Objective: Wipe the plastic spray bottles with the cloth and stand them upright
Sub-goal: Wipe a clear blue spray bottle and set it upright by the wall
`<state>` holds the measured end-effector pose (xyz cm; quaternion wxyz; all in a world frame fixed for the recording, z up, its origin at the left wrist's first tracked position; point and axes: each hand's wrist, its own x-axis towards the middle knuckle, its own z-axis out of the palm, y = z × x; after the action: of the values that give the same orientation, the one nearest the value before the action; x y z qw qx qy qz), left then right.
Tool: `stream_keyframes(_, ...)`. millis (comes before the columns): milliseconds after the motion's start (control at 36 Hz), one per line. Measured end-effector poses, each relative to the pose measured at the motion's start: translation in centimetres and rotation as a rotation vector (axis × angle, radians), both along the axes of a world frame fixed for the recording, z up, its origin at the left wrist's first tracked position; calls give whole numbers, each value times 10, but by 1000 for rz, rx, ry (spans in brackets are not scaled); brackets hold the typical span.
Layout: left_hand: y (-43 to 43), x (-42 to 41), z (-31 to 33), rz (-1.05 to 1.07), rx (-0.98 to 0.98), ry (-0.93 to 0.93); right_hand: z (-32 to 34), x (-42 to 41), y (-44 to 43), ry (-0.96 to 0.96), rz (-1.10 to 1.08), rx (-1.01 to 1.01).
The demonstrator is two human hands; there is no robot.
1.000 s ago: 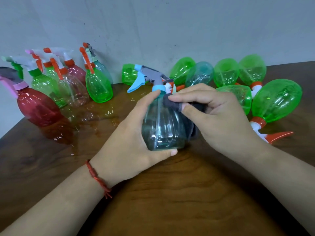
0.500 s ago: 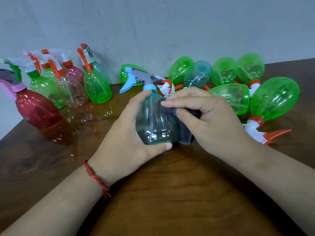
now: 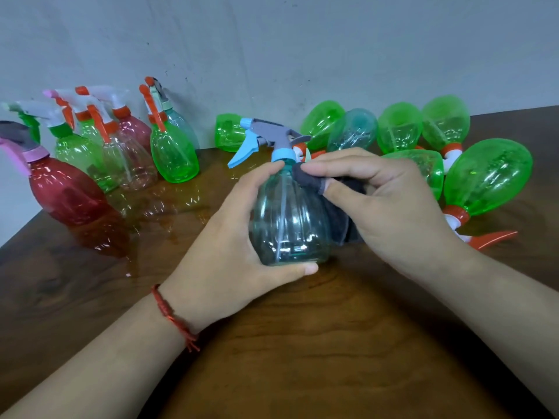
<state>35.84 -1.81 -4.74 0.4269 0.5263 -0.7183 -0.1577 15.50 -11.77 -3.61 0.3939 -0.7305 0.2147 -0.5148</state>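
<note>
Shifted rightward: teal bottle, left hand wrapped round its belly; right hand pinches cloth against its shoulder. Probably light, thin-walled, slick; grip belly.

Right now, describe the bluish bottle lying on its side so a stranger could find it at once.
Look to the far right part of the wooden table, by the wall, where green bottles lie on their sides. Just beyond the right hand, between two of them, lies the bluish bottle: it alone there is pale blue-green, every neighbour bright green.
</note>
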Motion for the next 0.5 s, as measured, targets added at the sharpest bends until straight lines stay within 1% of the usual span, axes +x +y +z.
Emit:
stream_keyframes(83,-1,2,-2,72,-37,19,-1,0,4,34,6,-86)
stream_keyframes(194,-5,10,-3,203,-37,134,-5,2,8,114,32,-127)
stream_keyframes(333,-4,9,1,363,-38,98,-7,5,15,198,48,-182)
stream_keyframes(417,-5,10,-1,301,-27,83,-5,4,14,177,6,-200)
stream_keyframes(500,-2,6,0,182,-23,25,-2,2,9,119,-31,-154)
